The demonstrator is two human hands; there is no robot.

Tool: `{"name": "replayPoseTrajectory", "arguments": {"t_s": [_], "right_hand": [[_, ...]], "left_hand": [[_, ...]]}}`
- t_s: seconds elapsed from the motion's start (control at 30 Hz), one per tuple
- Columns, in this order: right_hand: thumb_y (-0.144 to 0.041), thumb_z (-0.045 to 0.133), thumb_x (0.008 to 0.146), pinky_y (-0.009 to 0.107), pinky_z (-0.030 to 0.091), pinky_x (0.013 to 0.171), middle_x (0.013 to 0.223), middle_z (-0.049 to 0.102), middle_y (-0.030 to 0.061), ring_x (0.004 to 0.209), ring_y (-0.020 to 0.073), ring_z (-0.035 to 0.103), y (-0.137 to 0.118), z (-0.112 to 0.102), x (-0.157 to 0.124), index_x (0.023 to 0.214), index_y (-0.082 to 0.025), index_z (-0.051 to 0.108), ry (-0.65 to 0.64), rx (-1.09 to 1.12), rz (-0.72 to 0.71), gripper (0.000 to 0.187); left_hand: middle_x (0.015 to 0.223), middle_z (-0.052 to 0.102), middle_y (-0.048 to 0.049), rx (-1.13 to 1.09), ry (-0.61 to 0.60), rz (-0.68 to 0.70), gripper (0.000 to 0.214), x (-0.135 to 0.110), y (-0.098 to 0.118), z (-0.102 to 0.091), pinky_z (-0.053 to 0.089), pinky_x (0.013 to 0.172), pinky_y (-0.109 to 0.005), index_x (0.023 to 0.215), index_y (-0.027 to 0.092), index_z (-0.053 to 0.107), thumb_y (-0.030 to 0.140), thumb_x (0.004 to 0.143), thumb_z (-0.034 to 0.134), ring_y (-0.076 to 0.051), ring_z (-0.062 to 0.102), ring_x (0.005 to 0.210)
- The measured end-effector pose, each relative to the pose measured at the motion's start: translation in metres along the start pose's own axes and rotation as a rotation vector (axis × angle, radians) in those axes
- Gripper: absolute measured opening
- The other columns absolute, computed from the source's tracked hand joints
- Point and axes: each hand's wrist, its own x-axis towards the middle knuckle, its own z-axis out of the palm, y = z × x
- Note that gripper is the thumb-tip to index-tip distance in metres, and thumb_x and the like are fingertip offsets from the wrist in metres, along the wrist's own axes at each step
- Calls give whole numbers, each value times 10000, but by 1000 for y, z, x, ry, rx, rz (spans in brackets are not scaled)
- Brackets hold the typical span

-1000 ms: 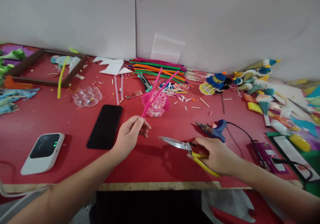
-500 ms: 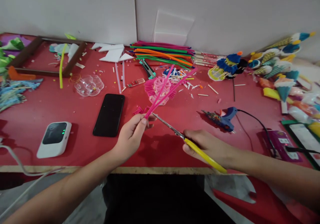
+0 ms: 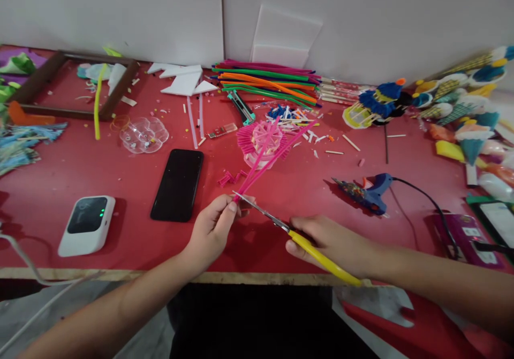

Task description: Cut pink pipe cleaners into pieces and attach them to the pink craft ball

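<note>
Between the thumb and fingers of my left hand (image 3: 214, 222) are the lower ends of long pink pipe cleaners (image 3: 277, 153), fanned up and to the right. My right hand (image 3: 325, 241) is closed round the yellow handles of a pair of scissors (image 3: 309, 247). Their blades lie across the pipe cleaners just above my left fingertips. Past them sits a pink pleated craft piece (image 3: 263, 139), partly covered by the pipe cleaners. Short pink cut pieces (image 3: 228, 178) rest on the table near my left hand.
A black phone (image 3: 177, 185) and a white hotspot device (image 3: 87, 225) lie to the left. On the right are a blue glue gun (image 3: 367, 193) with its cord and a purple box (image 3: 461, 236). Coloured pipe cleaners (image 3: 269, 83) and a brown frame (image 3: 60, 114) lie toward the wall.
The scissor blades have moved left, from beside the pipe cleaners to across them. The view has shifted slightly; both hands keep their hold.
</note>
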Motion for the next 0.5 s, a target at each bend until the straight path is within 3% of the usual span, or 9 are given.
{"name": "replayPoseTrajectory", "arguments": {"t_s": [0.13,0.33,0.5], "right_hand": [[-544,567,892,262,267,521,642,549,-14,543,106,444,-2,-1,2,737,-198,495,-6,1,10,386],[-559,553,898,254,267,517,655,561,-10,549,103,445,-5,-1,4,750,-192,514,-41,21,23,398],[-578,575,885,252,280,519,656,566,-12,558,103,448,-2,1,5,739,-186,524,-21,24,11,422]], "left_hand": [[965,746,-79,-44,-30,-30,286,2,0,0,629,794,-332,694,204,570,351,939,542,-205,710,933],[951,755,-65,30,-34,3,239,4,1,-2,592,865,-325,783,198,643,316,948,517,-169,703,838],[917,758,-65,67,-5,-6,261,3,0,-2,578,815,-305,720,202,618,314,937,526,-172,694,815]]}}
